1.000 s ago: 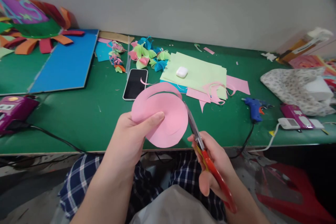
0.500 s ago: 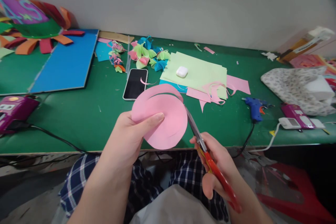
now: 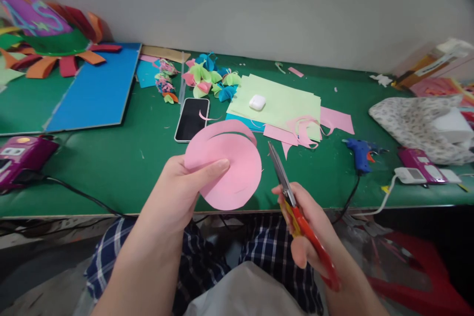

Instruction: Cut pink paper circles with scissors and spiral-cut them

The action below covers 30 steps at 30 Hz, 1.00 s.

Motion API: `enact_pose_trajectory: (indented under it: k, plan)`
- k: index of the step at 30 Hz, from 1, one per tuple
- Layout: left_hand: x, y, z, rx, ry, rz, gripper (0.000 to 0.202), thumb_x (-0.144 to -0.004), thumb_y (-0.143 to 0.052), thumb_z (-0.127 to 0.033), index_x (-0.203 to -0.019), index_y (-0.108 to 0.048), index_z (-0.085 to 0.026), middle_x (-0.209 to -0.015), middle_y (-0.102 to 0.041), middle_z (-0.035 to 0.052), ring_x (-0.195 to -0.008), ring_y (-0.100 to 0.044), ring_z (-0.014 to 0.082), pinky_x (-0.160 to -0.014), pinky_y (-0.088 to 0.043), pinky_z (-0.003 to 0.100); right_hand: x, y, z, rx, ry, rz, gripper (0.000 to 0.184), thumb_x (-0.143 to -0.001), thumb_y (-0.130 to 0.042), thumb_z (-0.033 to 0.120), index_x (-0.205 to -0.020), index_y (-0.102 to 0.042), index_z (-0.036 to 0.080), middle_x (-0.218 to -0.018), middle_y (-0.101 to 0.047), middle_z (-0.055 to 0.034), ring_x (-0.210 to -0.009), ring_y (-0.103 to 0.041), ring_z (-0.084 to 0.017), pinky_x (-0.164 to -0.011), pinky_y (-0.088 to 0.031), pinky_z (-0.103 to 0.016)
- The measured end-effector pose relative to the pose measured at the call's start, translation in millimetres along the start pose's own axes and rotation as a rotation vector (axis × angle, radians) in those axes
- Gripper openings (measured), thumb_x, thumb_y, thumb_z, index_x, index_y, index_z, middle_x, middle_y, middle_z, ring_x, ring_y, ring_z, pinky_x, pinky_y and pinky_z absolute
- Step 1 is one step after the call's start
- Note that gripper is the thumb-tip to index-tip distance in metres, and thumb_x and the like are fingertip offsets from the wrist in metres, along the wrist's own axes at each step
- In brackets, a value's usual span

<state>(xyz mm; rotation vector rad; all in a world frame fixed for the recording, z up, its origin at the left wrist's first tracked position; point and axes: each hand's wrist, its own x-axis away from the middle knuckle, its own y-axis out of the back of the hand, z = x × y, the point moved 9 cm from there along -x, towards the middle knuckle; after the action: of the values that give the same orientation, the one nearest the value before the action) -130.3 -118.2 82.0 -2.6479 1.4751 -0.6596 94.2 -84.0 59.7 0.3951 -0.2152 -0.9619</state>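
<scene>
My left hand [image 3: 185,192] is closed on a pink paper disc [image 3: 229,168], thumb on top, holding it over the front edge of the green table [image 3: 111,168]. The disc has a spiral cut running round its upper rim. My right hand [image 3: 307,227] grips red-handled scissors [image 3: 296,212]. Their blades are together, point up and away, and stand just to the right of the disc, apart from the paper.
A phone [image 3: 191,118] lies behind the disc. Light green sheets [image 3: 285,106] carry a white earbud case [image 3: 256,102]. Pink scraps [image 3: 307,131], folded paper flowers [image 3: 207,79], a blue glue gun [image 3: 361,153] with its cord, a blue board [image 3: 96,89] and a purple device [image 3: 22,155] also lie on the table.
The scissors have come out of the cut and moved a little right, clear of the disc. My left hand and the disc have barely shifted.
</scene>
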Motion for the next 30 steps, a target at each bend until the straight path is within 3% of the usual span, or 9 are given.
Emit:
enact_pose_trajectory:
  k: [5,9,12,15,19,23,26,30]
  plan:
    - [-4.8,0.9,4.5,-0.003,0.012,0.014,0.026,-0.058,-0.093,-0.031,-0.075,-0.082,-0.015,-0.078,-0.079,0.0103,-0.069,-0.073,0.0216,-0.059,-0.058,0.025,-13.4,4.7,-15.2,-0.114,0.032,-0.015,0.106,-0.055,-0.063,0.094,-0.136,-0.054,0.027,-0.107,-0.052,-0.0069,-0.069,-0.051,-0.017,-0.062,-0.052,-0.032]
    - [-12.9,4.7,9.3,0.052,-0.012,-0.04,0.034,-0.055,-0.095,-0.032,-0.079,-0.081,-0.012,-0.083,-0.08,0.0112,-0.077,-0.074,0.024,-0.064,-0.058,0.026,-32.0,15.2,-18.7,0.149,0.025,-0.144,0.07,-0.083,-0.065,0.07,-0.134,-0.052,0.024,-0.11,-0.057,-0.0099,-0.072,-0.059,-0.02,-0.068,-0.056,-0.037]
    - [-22.3,8.2,14.7,0.137,-0.016,-0.074,0.038,-0.054,-0.095,-0.031,-0.084,-0.08,-0.012,-0.088,-0.08,0.0112,-0.082,-0.075,0.0248,-0.069,-0.059,0.028,-50.8,17.9,-20.9,0.409,0.021,-0.144,0.045,-0.091,-0.062,0.042,-0.131,-0.056,0.021,-0.114,-0.06,-0.0129,-0.085,-0.067,-0.026,-0.08,-0.058,-0.045]
    - [-33.1,7.9,14.0,0.202,-0.026,-0.06,0.036,-0.057,-0.094,-0.027,-0.086,-0.079,-0.012,-0.088,-0.08,0.0104,-0.085,-0.076,0.0245,-0.073,-0.06,0.029,-69.3,17.5,-27.9,0.58,0.047,-0.1,0.048,-0.091,-0.056,0.027,-0.138,-0.055,0.017,-0.121,-0.06,-0.0173,-0.101,-0.069,-0.031,-0.09,-0.058,-0.048]
    - [-45.2,7.1,1.8,0.256,-0.041,-0.062,0.032,-0.058,-0.093,-0.023,-0.084,-0.078,-0.012,-0.088,-0.08,0.0101,-0.088,-0.076,0.0237,-0.077,-0.06,0.029,-85.2,15.1,-42.4,0.799,0.053,-0.054,0.053,-0.089,-0.05,0.018,-0.141,-0.056,0.009,-0.128,-0.062,-0.0218,-0.114,-0.067,-0.034,-0.098,-0.056,-0.048]
    - [-54.2,4.3,-14.8,0.284,-0.079,-0.06,0.035,-0.059,-0.093,-0.022,-0.088,-0.078,-0.012,-0.097,-0.08,0.0116,-0.096,-0.075,0.0244,-0.08,-0.06,0.028,-89.4,16.0,-40.0,0.942,0.101,-0.045,0.051,-0.087,-0.054,0.017,-0.137,-0.063,0.015,-0.137,-0.063,-0.0193,-0.118,-0.065,-0.036,-0.1,-0.054,-0.051]
    - [-59.1,2.7,-19.2,0.32,-0.096,-0.062,0.036,-0.062,-0.093,-0.024,-0.092,-0.078,-0.013,-0.105,-0.08,0.0131,-0.101,-0.074,0.0244,-0.08,-0.059,0.027,-91.5,21.1,-20.6,0.837,0.08,-0.11,0.039,-0.089,-0.056,0.024,-0.125,-0.07,0.019,-0.13,-0.069,-0.0168,-0.113,-0.067,-0.036,-0.098,-0.054,-0.055]
    - [-60.7,-1.1,-11.6,0.402,-0.084,-0.065,0.031,-0.068,-0.089,-0.022,-0.096,-0.077,-0.014,-0.111,-0.079,0.0119,-0.104,-0.074,0.0231,-0.081,-0.06,0.026,-102.4,12.4,21.7,0.153,0.057,-0.299,0.036,-0.088,-0.064,0.045,-0.113,-0.07,0.021,-0.114,-0.076,-0.012,-0.105,-0.071,-0.03,-0.094,-0.056,-0.049]
